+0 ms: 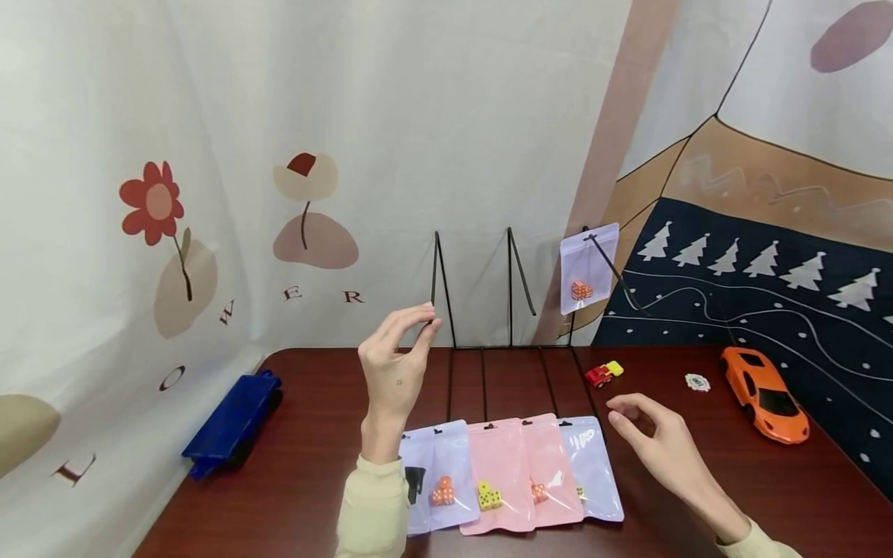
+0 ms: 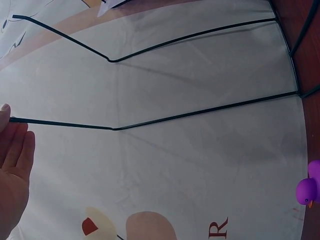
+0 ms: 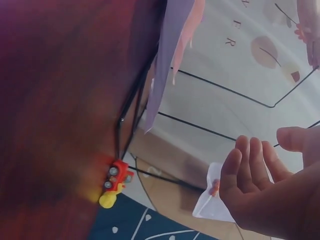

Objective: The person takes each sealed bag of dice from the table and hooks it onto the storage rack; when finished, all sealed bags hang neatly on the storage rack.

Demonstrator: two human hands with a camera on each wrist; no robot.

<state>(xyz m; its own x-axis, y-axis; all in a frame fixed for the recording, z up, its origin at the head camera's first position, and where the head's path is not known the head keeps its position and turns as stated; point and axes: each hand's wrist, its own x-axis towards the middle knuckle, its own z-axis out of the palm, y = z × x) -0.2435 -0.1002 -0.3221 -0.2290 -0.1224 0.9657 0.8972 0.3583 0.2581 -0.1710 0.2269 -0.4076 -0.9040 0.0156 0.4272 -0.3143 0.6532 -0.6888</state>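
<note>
My left hand (image 1: 396, 368) pinches the front tip of the left prong of a black wire display rack (image 1: 510, 287) between thumb and fingers. In the left wrist view that prong (image 2: 65, 123) runs from the fingertips back to its upright. Over the table, right of the row of bags, my right hand (image 1: 656, 442) holds nothing, its fingers loosely bent. A purple zip bag (image 1: 586, 263) with orange dice hangs on the rack's right prong. Flat before the rack lie several overlapping zip bags, among them a pink bag (image 1: 497, 457) with yellow dice and a purple bag (image 1: 453, 457) with orange dice.
A red and yellow toy truck (image 1: 604, 374) stands by the rack's right side. Farther right are a poker chip (image 1: 697, 382) and an orange toy car (image 1: 763, 395). A blue toy wagon (image 1: 233, 422) sits at left. A purple toy duck (image 2: 307, 190) shows near the rack.
</note>
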